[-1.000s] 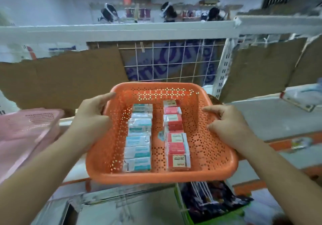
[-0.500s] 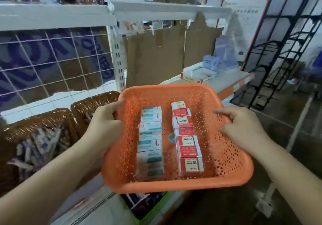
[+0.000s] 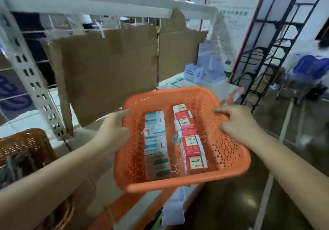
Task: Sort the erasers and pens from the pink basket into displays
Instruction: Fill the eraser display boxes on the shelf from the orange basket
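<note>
Shop aisle, white shelf (image 3: pixel 106 7) w/ cardboard (image 3: pixel 106 69) backing: orange basket (image 3: pixel 178 183) held level in mid-air, left grip (image 3: pixel 114 132) & right grip (image 3: pixel 238 124) each clasping a side rim, prob. so the two rows of eraser boxes (image 3: pixel 191 140) inside don't slide; pink basket not in view.

Stationery shop: white slotted shelving (image 3: pixel 33 87), boxed erasers (image 3: pixel 191 141) in orange basket (image 3: pixel 178 185), black wire rack (image 3: pixel 263 51), poster (image 3: pixel 233 7).

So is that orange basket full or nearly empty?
Partly filled: the orange basket holds two rows of small boxes, floor bare beside them.
</note>
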